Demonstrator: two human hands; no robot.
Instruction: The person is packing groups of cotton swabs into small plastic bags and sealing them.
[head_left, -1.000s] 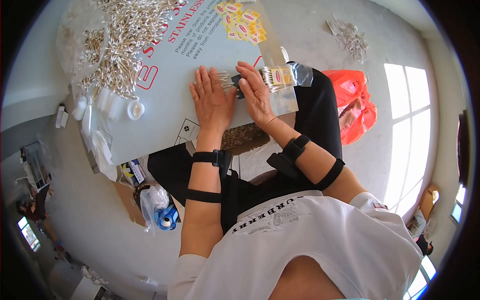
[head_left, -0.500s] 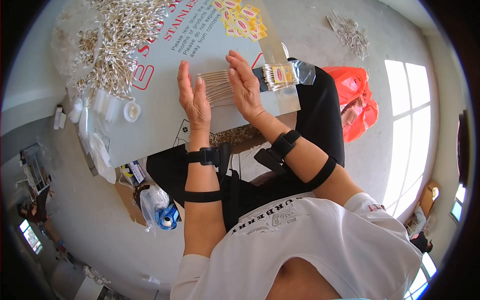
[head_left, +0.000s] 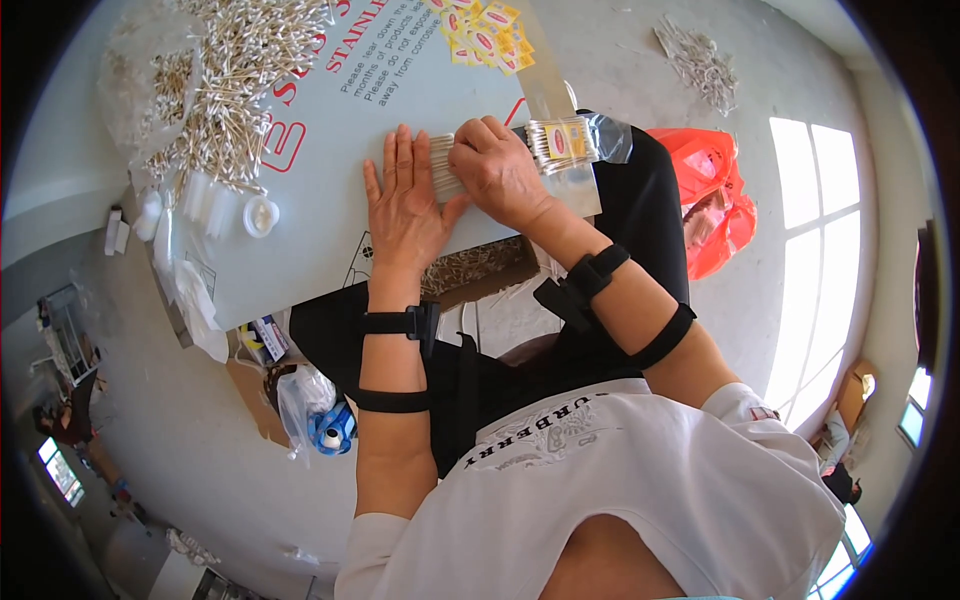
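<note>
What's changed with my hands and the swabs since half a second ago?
Your left hand turned from edge-on to palm down. Your right hand, open before, has curled its fingers; whether it grips anything is hidden. Less of the row of swabs shows between them. The swab pile, yellow cards and red bag stayed put.

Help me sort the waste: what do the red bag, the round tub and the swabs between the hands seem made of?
Red bag: glossy thin plastic, by its creases and sheen. Round tub: probably plastic, from its smooth whitish rim. Swabs: likely matte wood, by their pale tan sticks; tips unclear.
</note>
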